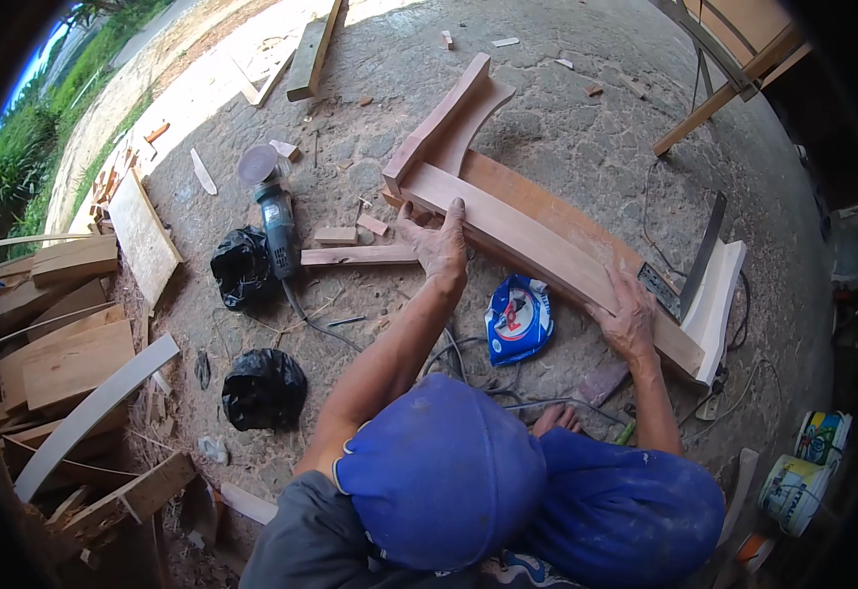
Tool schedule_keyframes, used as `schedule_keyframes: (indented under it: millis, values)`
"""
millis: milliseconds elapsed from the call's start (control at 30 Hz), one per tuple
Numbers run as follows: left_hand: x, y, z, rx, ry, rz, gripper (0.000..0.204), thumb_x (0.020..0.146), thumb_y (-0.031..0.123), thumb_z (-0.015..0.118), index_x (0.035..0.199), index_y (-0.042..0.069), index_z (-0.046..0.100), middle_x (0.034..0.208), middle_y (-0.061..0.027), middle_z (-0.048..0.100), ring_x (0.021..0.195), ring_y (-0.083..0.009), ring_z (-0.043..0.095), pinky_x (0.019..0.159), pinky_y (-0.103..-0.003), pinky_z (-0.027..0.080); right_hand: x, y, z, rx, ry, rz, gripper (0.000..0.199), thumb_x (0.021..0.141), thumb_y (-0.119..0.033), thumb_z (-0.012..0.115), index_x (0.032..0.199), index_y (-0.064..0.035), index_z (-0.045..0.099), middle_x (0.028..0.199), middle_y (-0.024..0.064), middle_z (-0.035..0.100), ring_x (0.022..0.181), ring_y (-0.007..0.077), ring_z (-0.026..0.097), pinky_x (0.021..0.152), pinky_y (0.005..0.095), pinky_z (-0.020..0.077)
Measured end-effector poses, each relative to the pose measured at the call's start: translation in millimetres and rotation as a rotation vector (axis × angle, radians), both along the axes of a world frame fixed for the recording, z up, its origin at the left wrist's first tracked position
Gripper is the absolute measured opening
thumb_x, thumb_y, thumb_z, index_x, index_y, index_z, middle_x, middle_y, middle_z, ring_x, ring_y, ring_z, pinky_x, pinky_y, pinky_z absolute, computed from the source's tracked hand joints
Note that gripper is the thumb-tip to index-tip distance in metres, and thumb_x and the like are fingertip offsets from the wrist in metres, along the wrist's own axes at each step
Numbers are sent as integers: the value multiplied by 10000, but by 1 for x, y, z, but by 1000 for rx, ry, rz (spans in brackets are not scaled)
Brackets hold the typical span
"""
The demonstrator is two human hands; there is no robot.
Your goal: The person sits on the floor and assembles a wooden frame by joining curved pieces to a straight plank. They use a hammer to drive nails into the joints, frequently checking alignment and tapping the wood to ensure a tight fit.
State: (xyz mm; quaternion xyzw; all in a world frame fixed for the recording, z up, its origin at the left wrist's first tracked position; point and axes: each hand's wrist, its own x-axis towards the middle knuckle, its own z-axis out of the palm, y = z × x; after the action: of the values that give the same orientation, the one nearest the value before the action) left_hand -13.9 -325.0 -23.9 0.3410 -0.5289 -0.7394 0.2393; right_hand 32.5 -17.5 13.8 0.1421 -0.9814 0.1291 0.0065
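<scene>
Wooden frame (537,239): slants across the ground in front of me, above the rough floor (566,113); I cannot tell how much weight the floor takes.
Handling: I judge it stiff, moderately heavy and awkward through length; bare wood should slip little, but the 2 end joints look like the parts to spare.
Where to hold: the long straight rail, 1 hand near each end, rather than the flared tips.
Left hand (435,241): thumb and fingers spread, holding the rail's near edge beside the far-left end piece (445,118); forearm stretched forward.
Right hand (631,312): fingers curled over the rail toward its right end, wrist bent, forearm rising steeply.
Around: a blue packet (519,322) between my forearms, a power tool (277,226) to the left.
</scene>
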Motion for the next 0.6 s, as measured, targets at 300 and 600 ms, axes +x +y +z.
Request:
schedule_keyframes:
  millis: [300,600]
  values:
    - [0,10,-15,146,119,-14,817,866,73,780,1493,12,260,1269,-181,585,1138,-246,595,966,-357,498,-1,0,-4,-4,17,11,750,765,-339,794,1429,-122,521,1298,128,581,1241,337,512,1051,497,359]
    - [1,13,-11,158,120,3,770,896,0,716,1496,0,234,1291,-178,589,1169,-244,595,984,-357,496,-1,-3,-2,11,26,15,750,772,-343,785,1434,-113,518,1302,130,584,1237,339,517,1053,490,355]
